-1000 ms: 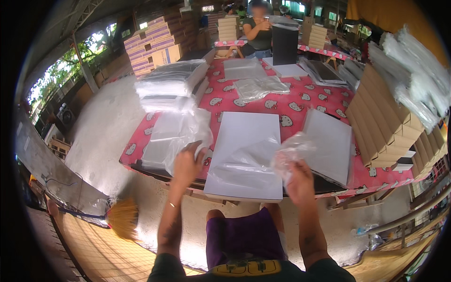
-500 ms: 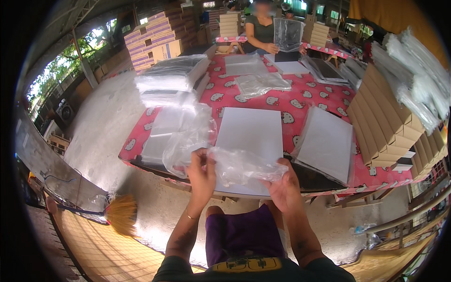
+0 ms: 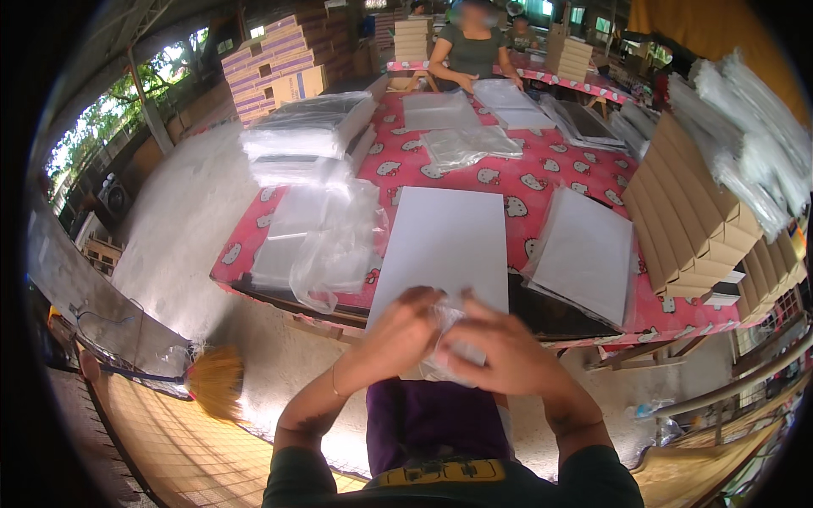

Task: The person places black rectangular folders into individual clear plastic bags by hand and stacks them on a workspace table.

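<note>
A crumpled clear plastic bag (image 3: 449, 326) is bunched between my two hands at the table's near edge. My left hand (image 3: 405, 328) is closed on its left side, the fingertips partly blurred. From the right, my right hand (image 3: 498, 345) curls its fingers over the same plastic. Just beyond them lies a white rectangular sheet or board (image 3: 445, 233), its near end hidden by my hands. Left of it rests a pile of clear plastic bags (image 3: 313, 241), with one loose, rumpled bag at its edge. On the right is a stack of white sheets in clear plastic (image 3: 584, 254).
Tall plastic-wrapped stacks (image 3: 309, 127) stand at the table's left. Brown cartons (image 3: 690, 216) with plastic rolls (image 3: 754, 144) on top line the right. Across the pink cloth (image 3: 491, 182), a person (image 3: 470, 51) handles white sheets. A broom (image 3: 216, 385) lies on the floor at left.
My hands have come together and pulled nearer, bunching the plastic bag that was stretched between them. The person opposite has lowered the clear-wrapped dark sheet onto the table.
</note>
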`<move>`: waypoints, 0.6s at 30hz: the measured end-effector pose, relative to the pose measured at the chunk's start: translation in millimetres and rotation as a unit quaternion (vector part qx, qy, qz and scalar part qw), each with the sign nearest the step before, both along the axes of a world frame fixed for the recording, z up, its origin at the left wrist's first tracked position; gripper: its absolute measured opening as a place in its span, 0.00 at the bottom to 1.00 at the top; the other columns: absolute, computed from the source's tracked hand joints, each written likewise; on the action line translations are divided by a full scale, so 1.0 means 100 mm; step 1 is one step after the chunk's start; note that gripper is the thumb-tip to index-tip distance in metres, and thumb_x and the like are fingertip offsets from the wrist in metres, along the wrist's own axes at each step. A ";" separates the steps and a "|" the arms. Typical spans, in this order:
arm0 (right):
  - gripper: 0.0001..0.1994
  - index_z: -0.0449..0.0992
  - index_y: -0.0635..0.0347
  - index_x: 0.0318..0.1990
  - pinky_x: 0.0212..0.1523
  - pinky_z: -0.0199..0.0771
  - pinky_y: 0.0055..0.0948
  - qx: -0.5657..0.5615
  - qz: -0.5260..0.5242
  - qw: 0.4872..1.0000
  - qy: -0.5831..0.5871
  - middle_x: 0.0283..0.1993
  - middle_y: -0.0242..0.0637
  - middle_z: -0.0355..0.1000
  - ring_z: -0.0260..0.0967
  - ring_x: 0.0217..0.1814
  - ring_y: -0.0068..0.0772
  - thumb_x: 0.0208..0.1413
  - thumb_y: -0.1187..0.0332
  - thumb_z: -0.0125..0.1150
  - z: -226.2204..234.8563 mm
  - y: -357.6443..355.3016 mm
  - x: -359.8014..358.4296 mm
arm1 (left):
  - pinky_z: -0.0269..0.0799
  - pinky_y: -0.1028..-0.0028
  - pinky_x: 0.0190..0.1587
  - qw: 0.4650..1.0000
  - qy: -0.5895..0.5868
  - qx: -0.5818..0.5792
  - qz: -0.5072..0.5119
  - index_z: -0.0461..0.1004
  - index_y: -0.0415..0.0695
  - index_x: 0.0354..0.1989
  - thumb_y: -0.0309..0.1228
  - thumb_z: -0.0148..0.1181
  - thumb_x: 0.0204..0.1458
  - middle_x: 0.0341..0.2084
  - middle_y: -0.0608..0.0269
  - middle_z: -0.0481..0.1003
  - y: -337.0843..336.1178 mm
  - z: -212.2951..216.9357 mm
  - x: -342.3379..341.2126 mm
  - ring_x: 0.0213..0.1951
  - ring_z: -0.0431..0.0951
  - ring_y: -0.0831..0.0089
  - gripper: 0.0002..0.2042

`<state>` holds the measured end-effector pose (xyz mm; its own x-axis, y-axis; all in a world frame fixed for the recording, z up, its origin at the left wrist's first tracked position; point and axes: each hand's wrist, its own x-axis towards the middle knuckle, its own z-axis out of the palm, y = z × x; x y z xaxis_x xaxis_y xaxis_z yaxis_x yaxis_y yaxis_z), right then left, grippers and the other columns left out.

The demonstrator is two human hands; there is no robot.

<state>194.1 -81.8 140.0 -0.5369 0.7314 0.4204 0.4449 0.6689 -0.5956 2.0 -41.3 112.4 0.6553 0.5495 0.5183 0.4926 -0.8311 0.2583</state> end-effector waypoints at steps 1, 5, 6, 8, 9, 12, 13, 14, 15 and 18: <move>0.13 0.76 0.59 0.33 0.40 0.71 0.38 0.004 -0.123 0.990 -0.065 0.42 0.46 0.68 0.71 0.38 0.50 0.52 0.57 0.61 -0.01 0.03 0.03 | 0.70 0.61 0.46 0.998 -0.004 0.027 0.055 0.73 0.29 0.43 0.21 0.57 0.39 0.36 0.42 0.74 0.02 0.00 -0.05 0.41 0.73 0.48 0.18; 0.19 0.79 0.61 0.30 0.37 0.71 0.38 0.106 -0.371 0.902 -0.194 0.38 0.40 0.66 0.70 0.37 0.44 0.52 0.51 0.59 -0.28 0.44 0.68 | 0.70 0.59 0.45 0.978 -0.051 -0.067 0.190 0.70 0.29 0.49 0.24 0.59 0.44 0.37 0.43 0.74 -0.05 0.16 -0.11 0.40 0.74 0.49 0.22; 0.19 0.79 0.61 0.30 0.38 0.71 0.37 0.109 -0.365 0.906 -0.185 0.39 0.40 0.67 0.70 0.38 0.43 0.52 0.51 0.60 -0.29 0.44 0.77 | 0.69 0.58 0.45 0.977 -0.013 0.015 0.211 0.71 0.30 0.48 0.25 0.58 0.45 0.37 0.43 0.74 -0.04 0.14 -0.16 0.40 0.74 0.50 0.20; 0.20 0.79 0.61 0.28 0.37 0.71 0.38 0.122 -0.304 0.928 -0.179 0.37 0.39 0.67 0.70 0.38 0.41 0.51 0.50 0.60 -0.28 0.35 0.91 | 0.68 0.58 0.45 0.976 -0.004 0.080 0.203 0.73 0.31 0.42 0.30 0.58 0.47 0.36 0.45 0.74 0.04 0.12 -0.33 0.40 0.74 0.55 0.16; 0.20 0.79 0.62 0.28 0.36 0.72 0.38 0.127 -0.274 0.938 -0.172 0.37 0.39 0.67 0.69 0.39 0.40 0.51 0.50 0.60 -0.29 0.30 0.97 | 0.68 0.60 0.45 0.982 -0.031 0.065 0.175 0.74 0.32 0.38 0.33 0.58 0.49 0.35 0.46 0.74 0.06 0.14 -0.43 0.40 0.74 0.59 0.15; 0.20 0.77 0.63 0.26 0.39 0.71 0.39 0.067 -0.197 0.966 -0.152 0.40 0.37 0.68 0.69 0.43 0.37 0.51 0.51 0.61 -0.48 0.36 1.25 | 0.68 0.67 0.43 0.892 -0.342 -0.288 -0.063 0.74 0.35 0.27 0.41 0.59 0.50 0.33 0.52 0.74 0.06 0.18 -0.67 0.38 0.74 0.68 0.17; 0.20 0.76 0.62 0.26 0.37 0.71 0.38 0.016 -0.118 0.993 0.005 0.39 0.37 0.68 0.69 0.40 0.36 0.52 0.51 0.60 -0.55 0.39 1.21 | 0.66 0.73 0.37 0.771 -0.450 -0.427 -0.144 0.68 0.38 0.21 0.39 0.60 0.52 0.27 0.57 0.72 -0.02 0.16 -0.68 0.32 0.71 0.74 0.17; 0.20 0.75 0.62 0.26 0.34 0.71 0.38 -0.041 -0.033 0.986 0.160 0.38 0.37 0.69 0.70 0.38 0.35 0.53 0.51 0.59 -0.64 0.44 1.12 | 0.66 0.72 0.37 0.777 -0.416 -0.453 -0.135 0.67 0.38 0.20 0.38 0.60 0.52 0.24 0.60 0.71 -0.06 0.16 -0.64 0.30 0.70 0.74 0.17; 0.20 0.74 0.61 0.27 0.33 0.71 0.36 -0.084 0.019 0.968 0.236 0.36 0.37 0.70 0.70 0.36 0.33 0.54 0.50 0.59 -0.68 0.45 1.12 | 0.66 0.70 0.37 0.779 -0.383 -0.478 -0.133 0.66 0.38 0.19 0.36 0.60 0.52 0.20 0.62 0.69 -0.07 0.15 -0.50 0.28 0.68 0.74 0.17; 0.18 0.71 0.60 0.33 0.28 0.68 0.31 -0.194 0.130 0.917 0.323 0.30 0.35 0.69 0.69 0.31 0.29 0.54 0.51 0.59 -0.78 0.48 1.17 | 0.65 0.74 0.32 0.929 -0.027 -0.309 -0.204 0.69 0.38 0.24 0.33 0.57 0.57 0.20 0.63 0.71 -0.04 -0.04 -0.19 0.24 0.68 0.74 0.13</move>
